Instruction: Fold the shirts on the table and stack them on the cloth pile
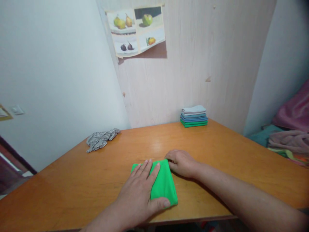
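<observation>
A folded bright green cloth (163, 183) lies near the front edge of the wooden table (217, 151). My left hand (138, 190) rests flat on the cloth's left half, fingers stretched out and thumb along its near edge. My right hand (181, 162) sits at the cloth's far right corner with fingers curled, pinching the cloth's edge.
A stack of folded cloths (194, 116) in green, blue and pale grey stands at the table's back by the wall. A crumpled striped cloth (100, 139) lies at the back left. Heaped fabrics (289, 135) sit to the right, beyond the table. A fruit picture (136, 30) hangs on the wall.
</observation>
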A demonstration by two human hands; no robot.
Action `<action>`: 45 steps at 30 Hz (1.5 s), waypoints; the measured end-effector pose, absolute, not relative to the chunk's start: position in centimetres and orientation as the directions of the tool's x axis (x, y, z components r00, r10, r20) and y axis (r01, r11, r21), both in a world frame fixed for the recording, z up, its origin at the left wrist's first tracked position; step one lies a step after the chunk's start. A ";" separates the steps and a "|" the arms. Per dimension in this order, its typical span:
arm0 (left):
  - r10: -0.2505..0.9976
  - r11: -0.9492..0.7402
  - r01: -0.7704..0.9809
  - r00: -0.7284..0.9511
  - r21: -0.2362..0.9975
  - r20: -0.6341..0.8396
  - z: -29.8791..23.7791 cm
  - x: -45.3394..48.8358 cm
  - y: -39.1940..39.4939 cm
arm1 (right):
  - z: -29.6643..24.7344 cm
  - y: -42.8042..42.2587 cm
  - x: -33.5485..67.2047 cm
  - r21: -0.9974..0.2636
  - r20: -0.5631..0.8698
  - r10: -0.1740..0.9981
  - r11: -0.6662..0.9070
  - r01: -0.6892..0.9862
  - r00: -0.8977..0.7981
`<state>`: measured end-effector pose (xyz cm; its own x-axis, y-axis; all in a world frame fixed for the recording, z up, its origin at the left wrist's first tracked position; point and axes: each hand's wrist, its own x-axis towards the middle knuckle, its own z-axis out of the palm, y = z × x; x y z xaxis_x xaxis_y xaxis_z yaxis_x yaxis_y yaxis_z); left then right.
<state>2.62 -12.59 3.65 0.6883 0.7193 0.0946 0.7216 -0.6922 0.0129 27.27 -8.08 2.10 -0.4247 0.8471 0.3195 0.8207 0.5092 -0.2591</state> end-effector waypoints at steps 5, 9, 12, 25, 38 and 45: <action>0.723 -0.689 0.724 0.686 0.026 0.080 3.9 2.8 -12.7 | 0.9 -7.3 26.6 -0.412 0.267 0.919 0.381 0.828 -0.291; 0.729 -0.683 0.730 0.680 0.025 0.075 4.0 3.0 -12.7 | 0.6 -7.3 26.9 -0.463 0.260 0.921 0.383 0.799 -0.290; 0.735 -0.678 0.735 0.675 0.029 0.072 3.9 3.0 -12.7 | 0.6 -7.5 27.5 -0.495 0.270 0.910 0.413 0.765 -0.316; 0.733 -0.680 0.731 0.674 0.061 0.094 3.5 3.2 -12.6 | 1.8 -14.7 27.2 -0.508 0.342 0.846 0.533 0.676 -0.410; 0.746 -0.665 0.744 0.660 0.064 0.086 3.8 3.5 -12.7 | -0.1 -15.4 27.5 -0.545 0.317 0.885 0.463 0.698 -0.340; 0.734 -0.678 0.732 0.671 0.058 0.103 3.5 3.3 -12.5 | -0.4 -18.5 28.4 -0.518 0.543 0.823 0.485 0.705 -0.166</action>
